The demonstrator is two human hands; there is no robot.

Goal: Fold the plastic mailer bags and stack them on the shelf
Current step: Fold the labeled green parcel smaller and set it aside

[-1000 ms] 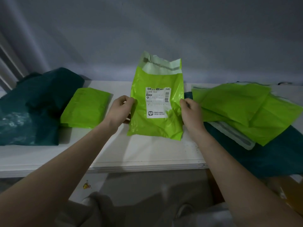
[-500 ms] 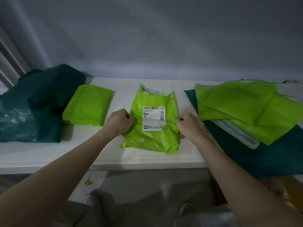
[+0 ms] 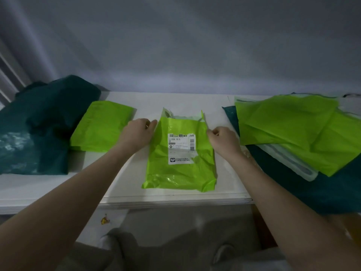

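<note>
A bright green mailer bag [image 3: 179,173] with a white shipping label lies flat on the white shelf [image 3: 125,184], its torn opening at the far end. My left hand [image 3: 137,134] pinches the bag's upper left edge. Across from it, my right hand [image 3: 222,139] pinches the upper right edge. A folded green mailer [image 3: 99,126] lies to the left. Several unfolded green mailers [image 3: 293,126] are piled at the right.
A heap of dark teal bags [image 3: 39,122] fills the shelf's left end. More dark teal plastic [image 3: 332,192] lies under the right pile and hangs over the front edge. A grey wall stands close behind the shelf. A small yellow scrap [image 3: 104,220] lies on the floor below.
The labelled bag came down from upright in front of the wall to lying flat on the shelf. Both hands then slid from its middle edges up toward its far corners.
</note>
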